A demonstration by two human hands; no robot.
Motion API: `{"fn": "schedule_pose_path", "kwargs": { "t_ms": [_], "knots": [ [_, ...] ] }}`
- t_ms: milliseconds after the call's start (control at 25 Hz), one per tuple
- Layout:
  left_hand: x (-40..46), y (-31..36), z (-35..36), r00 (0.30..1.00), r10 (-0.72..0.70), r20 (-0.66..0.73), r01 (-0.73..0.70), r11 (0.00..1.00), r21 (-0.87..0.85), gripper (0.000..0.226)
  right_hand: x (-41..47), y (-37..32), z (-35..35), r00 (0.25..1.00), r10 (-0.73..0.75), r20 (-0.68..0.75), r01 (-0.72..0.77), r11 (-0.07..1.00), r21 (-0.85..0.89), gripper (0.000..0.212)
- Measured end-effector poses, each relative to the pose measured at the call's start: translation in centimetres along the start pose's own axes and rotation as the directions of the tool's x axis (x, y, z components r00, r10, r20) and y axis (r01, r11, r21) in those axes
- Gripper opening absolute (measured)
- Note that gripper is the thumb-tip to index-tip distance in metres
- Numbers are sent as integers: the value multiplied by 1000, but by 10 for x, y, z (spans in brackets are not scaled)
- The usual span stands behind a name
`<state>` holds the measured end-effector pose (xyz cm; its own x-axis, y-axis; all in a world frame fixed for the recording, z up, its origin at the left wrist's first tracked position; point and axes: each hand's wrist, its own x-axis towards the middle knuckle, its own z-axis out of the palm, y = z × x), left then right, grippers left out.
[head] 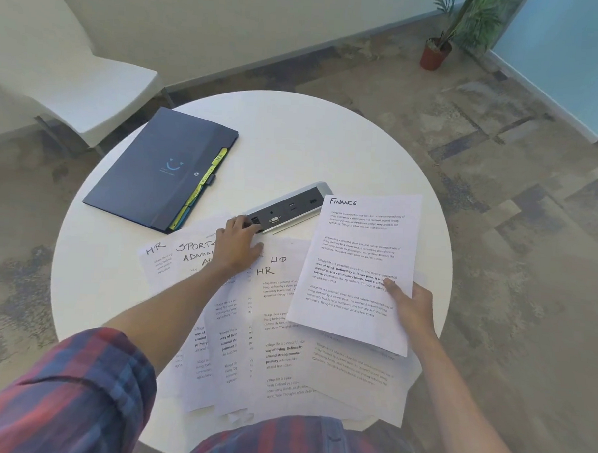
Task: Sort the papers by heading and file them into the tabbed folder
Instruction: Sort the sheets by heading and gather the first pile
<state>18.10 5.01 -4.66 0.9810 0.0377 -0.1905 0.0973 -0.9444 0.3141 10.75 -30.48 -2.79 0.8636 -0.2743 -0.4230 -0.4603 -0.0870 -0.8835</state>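
With the right hand (411, 308) pinching the Finance sheet (357, 270) and the left hand (237, 244) pressing flat on the loose papers (272, 345) just beside the power box (288, 208), overlapping HR pages may slide and get misfiled.

The left hand (236, 246) covers part of the headings on the spread papers (279, 328) at frame centre. Folder (163, 169) tab lettering is too small to read. The plant (460, 24) is cut off at the top edge.
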Motion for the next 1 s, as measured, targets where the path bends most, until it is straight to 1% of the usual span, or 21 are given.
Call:
{"fn": "schedule_pose_path", "kwargs": {
  "t_ms": [80,160,240,320,440,560,680,800,880,1000],
  "knots": [
    [-2,5,4,997,72,21,-72,997,40,50,-1,0,0,1000,0,-4,0,1000,6,17],
    [-1,13,7,985,144,93,-151,985,79,61,-2,0,1,1000,5,-7,-5,1000,8,17],
    [1,20,8,959,220,178,-245,961,132,69,-1,0,1,1000,8,-4,-8,1000,11,16],
    [4,26,10,926,287,248,-332,929,165,69,0,-2,0,1000,5,5,-5,1000,13,14],
    [6,30,10,911,291,292,-347,924,163,67,2,-4,-1,1000,3,2,-4,1000,19,18],
    [8,34,8,920,281,274,-332,930,159,56,5,-4,-3,1000,2,1,-2,1000,9,25],
    [10,34,6,925,270,267,-317,936,152,37,6,-4,-1,1000,0,3,0,1000,9,25],
    [8,32,5,930,257,263,-300,943,142,26,5,-5,2,1000,-2,7,2,1000,14,23],
    [5,30,6,943,255,212,-287,948,137,24,5,-6,3,1000,0,12,0,1000,22,19],
    [2,24,4,970,232,78,-240,962,130,36,5,-5,3,1000,3,7,-3,999,33,20]
  ]
}}
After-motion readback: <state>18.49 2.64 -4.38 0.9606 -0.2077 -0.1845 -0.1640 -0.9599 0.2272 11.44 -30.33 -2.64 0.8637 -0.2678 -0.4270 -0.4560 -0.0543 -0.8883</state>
